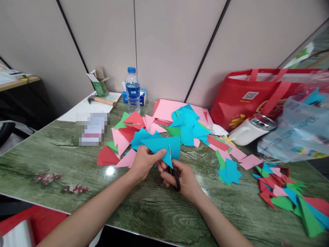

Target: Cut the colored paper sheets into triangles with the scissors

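Between thumb and fingers, my left hand (148, 160) grips a sheet of blue paper (175, 147) that is folded or curled. My right hand (183, 178) is closed around the black handles of a pair of scissors (177, 179). The blades point away from me and lie across the blue paper, with one blade showing on top of it. Just beyond my hands are red cut pieces (108, 156), pink cut pieces (120, 140) and a heap of blue pieces (189, 127). A blue star-like cutout (230, 172) lies to the right.
Pink sheets (167, 109) lie by the wall. A water bottle (133, 92), tissue pack (143, 97), hammer (101, 100) and small green box (100, 87) stand or lie at the back left. On the right are a red bag (236, 99), a tipped white mug (248, 132) and colourful scraps (282, 200).
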Motion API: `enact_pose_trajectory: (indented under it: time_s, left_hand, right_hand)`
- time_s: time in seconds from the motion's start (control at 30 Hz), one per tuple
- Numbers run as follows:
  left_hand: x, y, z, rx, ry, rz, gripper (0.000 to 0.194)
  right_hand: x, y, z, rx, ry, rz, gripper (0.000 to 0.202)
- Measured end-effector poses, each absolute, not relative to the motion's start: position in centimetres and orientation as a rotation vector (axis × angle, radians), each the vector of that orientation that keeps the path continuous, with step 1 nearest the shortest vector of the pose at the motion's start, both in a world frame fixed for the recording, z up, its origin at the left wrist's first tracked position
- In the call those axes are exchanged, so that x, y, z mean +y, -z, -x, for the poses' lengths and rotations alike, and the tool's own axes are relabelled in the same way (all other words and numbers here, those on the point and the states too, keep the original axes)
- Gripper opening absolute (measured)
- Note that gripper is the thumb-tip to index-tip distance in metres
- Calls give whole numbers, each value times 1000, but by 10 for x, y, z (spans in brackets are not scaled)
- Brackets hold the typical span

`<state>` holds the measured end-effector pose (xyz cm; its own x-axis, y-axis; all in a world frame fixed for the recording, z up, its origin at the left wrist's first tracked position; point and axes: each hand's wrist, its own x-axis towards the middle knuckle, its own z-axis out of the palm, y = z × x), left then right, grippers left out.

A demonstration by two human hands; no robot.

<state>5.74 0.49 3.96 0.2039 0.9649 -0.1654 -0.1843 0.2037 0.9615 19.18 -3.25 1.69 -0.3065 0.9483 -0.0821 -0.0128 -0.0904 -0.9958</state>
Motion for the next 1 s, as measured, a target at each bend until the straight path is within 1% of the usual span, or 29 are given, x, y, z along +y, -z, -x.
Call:
enact_pose_trajectory:
  time_s: [0.37, 0.57, 0.67, 0.87, 1.0]
  left_hand:
    - [5, -40, -57, 987, -1010, -1009, 27]
    - [9, -32, -54, 1032, -1029, -1047, 41]
    - [11, -32, -53, 1065, -1022, -1080, 44]
    - [8, -37, -53, 1096, -1033, -1137, 42]
    - [6, -40, -55, 1090, -994, -1166, 42]
  right_hand:
    - [-32, -16, -189, -1306, -1522, 1175, 42]
    - [-33, -16, -190, -1325, -1512, 1160, 41]
    - [-33, -15, -190, -1337, -1515, 1172, 40]
    - [-33, -17, -190, -1347, -1493, 1151, 39]
    - [-32, -17, -191, -1358, -1445, 1066, 35]
